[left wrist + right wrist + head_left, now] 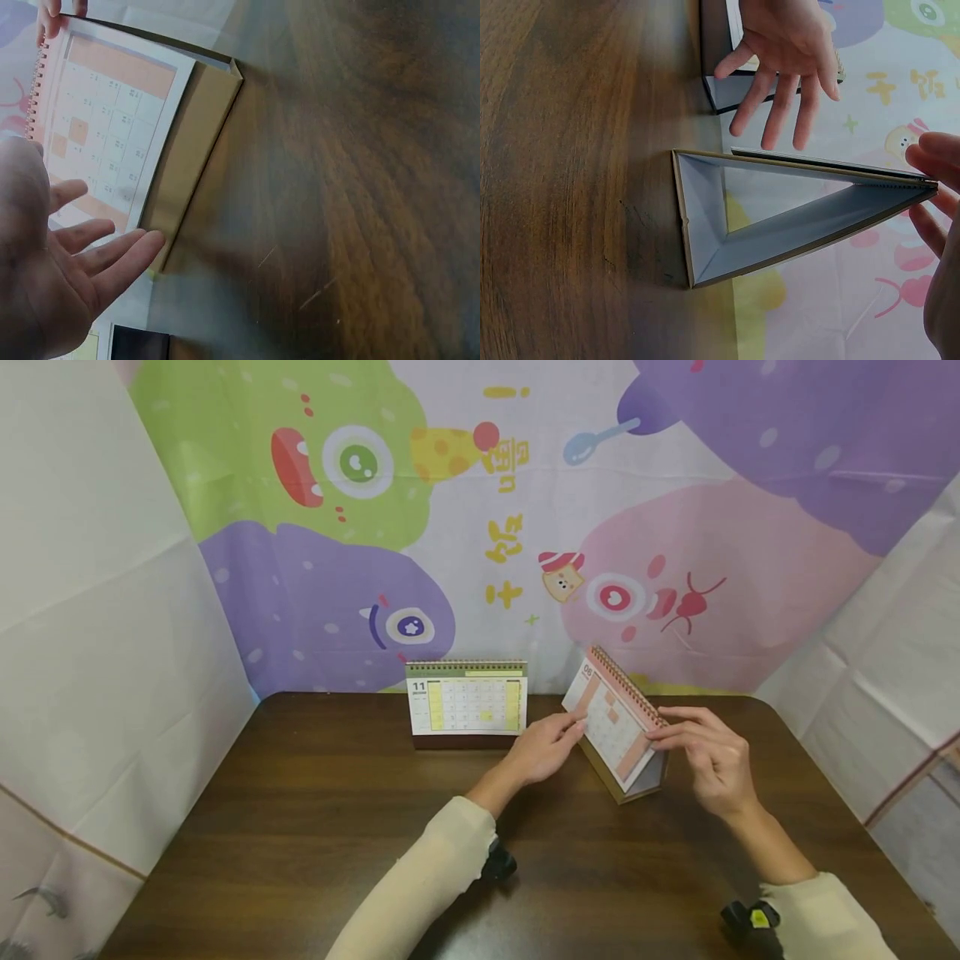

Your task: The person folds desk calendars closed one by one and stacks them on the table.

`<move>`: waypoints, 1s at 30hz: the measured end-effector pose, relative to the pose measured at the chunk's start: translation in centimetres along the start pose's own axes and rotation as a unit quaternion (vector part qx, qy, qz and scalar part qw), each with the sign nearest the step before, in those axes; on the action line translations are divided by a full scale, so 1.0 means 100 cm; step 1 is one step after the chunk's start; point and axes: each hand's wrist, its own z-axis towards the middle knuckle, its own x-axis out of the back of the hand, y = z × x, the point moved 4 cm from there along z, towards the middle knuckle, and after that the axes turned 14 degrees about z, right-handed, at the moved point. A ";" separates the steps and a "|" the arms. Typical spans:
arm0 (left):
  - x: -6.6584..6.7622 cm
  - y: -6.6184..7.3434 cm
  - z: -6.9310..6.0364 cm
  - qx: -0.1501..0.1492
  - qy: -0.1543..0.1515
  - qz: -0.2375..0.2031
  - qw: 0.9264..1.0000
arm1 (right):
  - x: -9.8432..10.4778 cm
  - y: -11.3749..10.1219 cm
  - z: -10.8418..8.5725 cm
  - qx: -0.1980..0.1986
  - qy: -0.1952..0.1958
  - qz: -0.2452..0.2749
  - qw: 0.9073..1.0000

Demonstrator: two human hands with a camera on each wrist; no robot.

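A wide cloth printed with cartoon monsters [465, 527] hangs behind a dark brown wooden table [300, 860]. On the right half of this table, toward the back, the pink calendar [615, 727] stands on its brown base like a tent, turned at an angle, with its page 06 showing. To its left, near the cloth, there stands the green calendar [468, 702], upright, facing forward, at page 11. The right hand [716, 764] pinches the upper corner of the pink calendar, beside the spiral binding. The left hand [543, 747] has its fingers extended and spread, just beside the front page; whether they touch it, I cannot tell.
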 end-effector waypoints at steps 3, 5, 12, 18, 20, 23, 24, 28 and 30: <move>0.004 0.009 -0.003 -0.008 -0.010 0.011 1.000 | 0.000 0.000 -0.001 -0.003 0.001 0.002 1.000; 0.008 0.016 -0.007 -0.011 -0.016 0.013 1.000 | 0.000 0.000 -0.001 -0.003 -0.001 0.002 1.000; 0.019 0.036 -0.018 0.006 -0.041 -0.003 0.999 | 0.000 0.000 -0.001 0.009 -0.011 0.002 1.000; 0.016 0.041 -0.017 0.005 -0.045 0.003 0.999 | 0.001 0.000 -0.002 0.006 -0.008 0.011 1.000; 0.015 0.041 -0.017 0.003 -0.046 0.004 0.999 | 0.002 0.000 -0.002 0.006 -0.006 0.014 1.000; 0.014 0.042 -0.016 0.002 -0.045 0.005 0.999 | 0.003 0.000 -0.002 0.007 -0.006 0.013 1.000; 0.013 0.043 -0.016 0.003 -0.044 0.005 0.999 | 0.004 0.000 -0.002 0.008 -0.006 0.013 1.000; 0.011 0.044 -0.014 0.002 -0.040 0.005 0.999 | 0.006 0.001 -0.001 0.010 -0.007 0.011 1.000; 0.010 0.044 -0.013 0.001 -0.040 0.004 0.999 | 0.006 0.001 0.000 0.010 -0.009 0.009 1.000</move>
